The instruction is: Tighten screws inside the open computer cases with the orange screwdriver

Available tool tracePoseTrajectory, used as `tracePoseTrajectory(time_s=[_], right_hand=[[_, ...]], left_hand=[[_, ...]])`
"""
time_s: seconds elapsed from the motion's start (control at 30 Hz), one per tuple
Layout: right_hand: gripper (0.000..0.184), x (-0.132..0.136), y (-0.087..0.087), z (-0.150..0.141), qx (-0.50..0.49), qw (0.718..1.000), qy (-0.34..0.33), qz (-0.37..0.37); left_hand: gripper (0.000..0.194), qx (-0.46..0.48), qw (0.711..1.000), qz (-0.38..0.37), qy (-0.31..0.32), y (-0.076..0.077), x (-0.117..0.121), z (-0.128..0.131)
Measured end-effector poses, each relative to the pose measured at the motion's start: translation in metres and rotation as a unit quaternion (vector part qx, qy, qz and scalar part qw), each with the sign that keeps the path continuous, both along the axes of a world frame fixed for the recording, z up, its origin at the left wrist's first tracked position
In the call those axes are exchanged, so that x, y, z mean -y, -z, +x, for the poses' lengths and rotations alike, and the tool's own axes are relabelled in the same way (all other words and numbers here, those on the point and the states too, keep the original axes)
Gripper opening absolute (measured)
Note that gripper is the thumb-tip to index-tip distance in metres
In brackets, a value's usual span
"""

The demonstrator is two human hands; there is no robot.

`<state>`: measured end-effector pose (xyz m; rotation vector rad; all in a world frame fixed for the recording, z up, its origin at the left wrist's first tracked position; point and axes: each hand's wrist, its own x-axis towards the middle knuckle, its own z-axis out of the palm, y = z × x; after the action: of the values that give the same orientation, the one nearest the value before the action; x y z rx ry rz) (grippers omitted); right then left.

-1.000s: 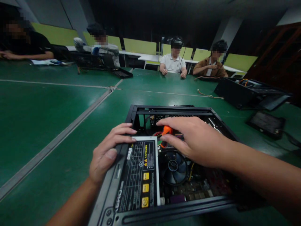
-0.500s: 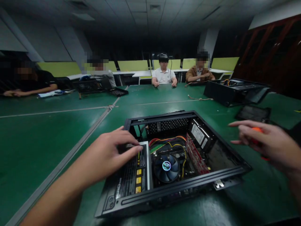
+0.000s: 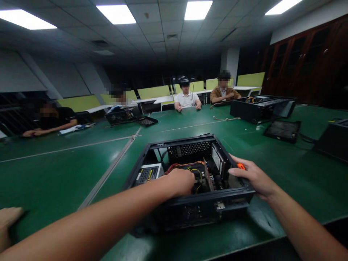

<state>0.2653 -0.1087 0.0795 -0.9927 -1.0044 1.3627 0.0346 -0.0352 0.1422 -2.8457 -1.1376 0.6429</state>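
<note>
An open black computer case [image 3: 152, 152] lies flat on the green table [image 3: 54, 170]. Inside it I see a power supply [image 3: 148, 174], coloured wires [image 3: 187, 166] and a drive [image 3: 217, 161]. My left hand [image 3: 179, 181] reaches into the middle of the case, knuckles up, fingers curled down among the parts and hidden. My right hand [image 3: 251, 177] rests on the case's right rim, closed round an orange-handled tool [image 3: 240, 166].
Several people sit along the far side of the table. Another open case [image 3: 258, 108] and a black side panel [image 3: 282, 129] lie at the right, a dark box [image 3: 333, 139] at the far right. More gear [image 3: 122, 116] sits at the far left. A metal seam [image 3: 108, 170] crosses the table.
The view has pulled back and tilted up. My left hand moved from the power supply into the middle of the case. My right hand came back from the right onto the case's rim.
</note>
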Motion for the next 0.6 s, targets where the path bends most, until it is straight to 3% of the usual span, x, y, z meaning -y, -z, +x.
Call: tracePoseTrajectory(time_s=[0.17, 0.27, 0.43, 0.6], right_hand=[[0.076, 0.009, -0.002, -0.074, 0.054, 0.995, 0.012, 0.082], [0.079, 0.006, -0.004, -0.124, 0.09, 0.989, 0.025, 0.112], [0.084, -0.014, -0.006, -0.183, 0.087, 0.99, 0.024, 0.109], [0.079, -0.046, -0.003, -0.211, 0.069, 0.993, 0.008, 0.094]], left_hand=[[0.017, -0.025, 0.993, -0.042, -0.11, -0.023, -0.02, -0.074], [0.012, -0.033, 0.988, -0.031, -0.148, -0.029, -0.022, -0.118], [0.015, -0.031, 0.994, 0.002, -0.107, -0.024, -0.014, -0.174], [0.014, 0.104, 0.986, -0.052, -0.116, -0.035, -0.03, -0.214]])
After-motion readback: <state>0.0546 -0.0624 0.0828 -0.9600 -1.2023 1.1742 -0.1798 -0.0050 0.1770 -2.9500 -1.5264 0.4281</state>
